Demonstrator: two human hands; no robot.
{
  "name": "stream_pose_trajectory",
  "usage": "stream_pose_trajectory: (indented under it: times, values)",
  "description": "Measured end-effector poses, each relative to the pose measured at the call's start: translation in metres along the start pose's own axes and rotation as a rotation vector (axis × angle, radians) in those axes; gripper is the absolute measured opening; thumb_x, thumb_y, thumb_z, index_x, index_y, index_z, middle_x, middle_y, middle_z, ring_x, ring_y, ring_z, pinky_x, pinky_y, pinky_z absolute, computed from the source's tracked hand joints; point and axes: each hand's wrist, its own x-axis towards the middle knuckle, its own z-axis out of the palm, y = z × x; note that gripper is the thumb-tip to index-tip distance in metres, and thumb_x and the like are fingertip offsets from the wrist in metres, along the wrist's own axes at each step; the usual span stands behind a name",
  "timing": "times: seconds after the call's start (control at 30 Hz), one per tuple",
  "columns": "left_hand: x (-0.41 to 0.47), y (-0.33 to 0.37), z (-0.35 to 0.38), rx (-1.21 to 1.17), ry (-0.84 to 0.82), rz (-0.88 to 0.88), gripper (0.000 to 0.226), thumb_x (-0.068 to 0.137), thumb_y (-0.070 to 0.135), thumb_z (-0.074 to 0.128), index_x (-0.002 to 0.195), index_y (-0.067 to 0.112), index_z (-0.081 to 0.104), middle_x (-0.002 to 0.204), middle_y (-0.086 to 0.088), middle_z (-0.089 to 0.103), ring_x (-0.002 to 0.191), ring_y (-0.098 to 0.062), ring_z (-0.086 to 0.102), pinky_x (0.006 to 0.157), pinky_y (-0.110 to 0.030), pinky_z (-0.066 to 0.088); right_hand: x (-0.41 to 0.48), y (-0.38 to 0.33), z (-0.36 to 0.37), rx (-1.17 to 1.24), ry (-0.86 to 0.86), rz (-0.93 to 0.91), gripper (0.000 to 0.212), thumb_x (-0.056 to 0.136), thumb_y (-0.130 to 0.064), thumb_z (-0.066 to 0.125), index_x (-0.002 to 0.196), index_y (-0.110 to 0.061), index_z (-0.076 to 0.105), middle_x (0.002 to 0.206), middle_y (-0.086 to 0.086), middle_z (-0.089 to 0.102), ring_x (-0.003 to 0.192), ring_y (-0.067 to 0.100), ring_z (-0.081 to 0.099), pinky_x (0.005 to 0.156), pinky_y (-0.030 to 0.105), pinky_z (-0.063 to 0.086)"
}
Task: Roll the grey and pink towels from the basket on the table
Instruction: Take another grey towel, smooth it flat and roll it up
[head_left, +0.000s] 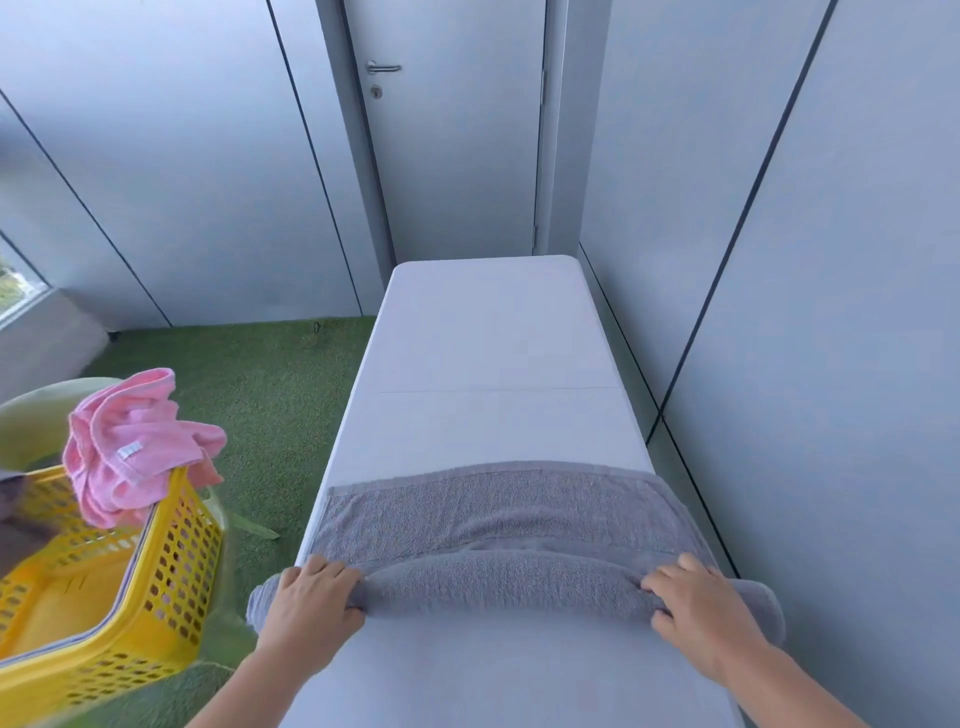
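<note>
A grey towel (498, 525) lies across the near part of the white table (488, 353). Its near edge is wound into a thick roll, and a flat stretch still spreads out beyond the roll. My left hand (311, 597) grips the left end of the roll, fingers curled over its top. My right hand (696, 603) grips the right end the same way. A crumpled pink towel (130, 447) hangs over the rim of the yellow basket (166, 587) to the left of the table.
The basket stands on a pale green seat over green artificial turf (260, 395). Grey wall panels run close along the table's right side, and a closed grey door (457, 130) is behind its far end.
</note>
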Motion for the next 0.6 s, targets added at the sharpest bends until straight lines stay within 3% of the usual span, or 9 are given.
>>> stream_pose_trajectory:
  times: [0.1,0.17,0.23,0.3,0.37,0.47,0.53,0.6]
  values:
    - [-0.009,-0.004,0.002,-0.013,0.082,0.046,0.013,0.067,0.043,0.048,0.064,0.033,0.055,0.070,0.018,0.045,0.079,-0.011,0.045,0.065,-0.029,0.036,-0.004,-0.001,0.000,0.010,-0.001,0.047,0.005,0.068,-0.031,0.061,0.072,-0.030,0.062,0.074,-0.019,0.052,0.078,0.010,0.045,0.064,0.023,0.036]
    - [-0.012,-0.003,-0.001,-0.030,0.136,0.051,0.015,0.073,0.039,0.046,0.063,0.031,0.055,0.075,0.016,0.042,0.081,-0.012,0.041,0.065,-0.030,0.036,-0.004,-0.004,-0.002,0.028,0.016,0.123,0.007,0.076,-0.029,0.061,0.070,-0.029,0.064,0.078,-0.017,0.046,0.081,0.011,0.044,0.065,0.022,0.036]
    - [-0.010,-0.003,-0.006,-0.041,0.159,0.028,0.012,0.072,0.038,0.047,0.070,0.031,0.057,0.081,0.012,0.043,0.081,-0.014,0.042,0.063,-0.032,0.039,0.000,-0.011,-0.004,0.085,0.034,0.190,0.010,0.083,-0.024,0.061,0.075,-0.029,0.067,0.084,-0.016,0.043,0.085,0.012,0.045,0.065,0.025,0.042]
    - [-0.006,-0.002,-0.009,-0.129,0.136,-0.026,0.018,0.072,0.033,0.055,0.089,0.033,0.058,0.087,0.009,0.050,0.082,-0.017,0.050,0.060,-0.034,0.044,0.005,-0.020,-0.008,0.178,0.030,0.256,0.016,0.087,-0.017,0.057,0.093,-0.027,0.068,0.096,-0.011,0.048,0.092,0.016,0.050,0.070,0.032,0.049]
    - [-0.003,-0.002,-0.010,-0.260,0.094,-0.089,0.027,0.076,0.020,0.064,0.098,0.032,0.055,0.093,0.009,0.051,0.083,-0.021,0.058,0.057,-0.034,0.046,0.008,-0.025,-0.009,0.245,0.072,0.308,0.025,0.085,-0.008,0.056,0.098,-0.028,0.062,0.103,-0.008,0.050,0.095,0.020,0.052,0.070,0.037,0.048]
    - [0.001,0.002,-0.013,-0.317,0.048,-0.081,0.025,0.081,0.015,0.062,0.096,0.031,0.050,0.098,0.011,0.047,0.090,-0.020,0.058,0.059,-0.036,0.048,0.008,-0.026,-0.008,0.305,0.099,0.279,0.035,0.075,-0.005,0.063,0.090,-0.033,0.049,0.100,-0.013,0.048,0.096,0.017,0.046,0.070,0.032,0.045]
    - [0.000,0.005,-0.016,-0.303,0.045,-0.036,0.025,0.079,0.023,0.063,0.101,0.030,0.055,0.104,0.013,0.050,0.101,-0.014,0.053,0.067,-0.031,0.050,0.005,-0.022,-0.006,0.258,0.048,0.209,0.038,0.073,-0.012,0.065,0.105,-0.029,0.056,0.113,-0.015,0.051,0.111,0.016,0.045,0.084,0.030,0.046]
    - [-0.001,0.004,-0.014,-0.236,-0.003,0.023,0.045,0.070,0.037,0.069,0.113,0.030,0.060,0.112,0.016,0.056,0.107,-0.012,0.053,0.081,-0.029,0.053,0.005,-0.015,-0.003,0.150,-0.041,0.174,0.057,0.069,-0.021,0.067,0.125,-0.025,0.059,0.125,-0.015,0.054,0.123,0.013,0.044,0.096,0.032,0.046]
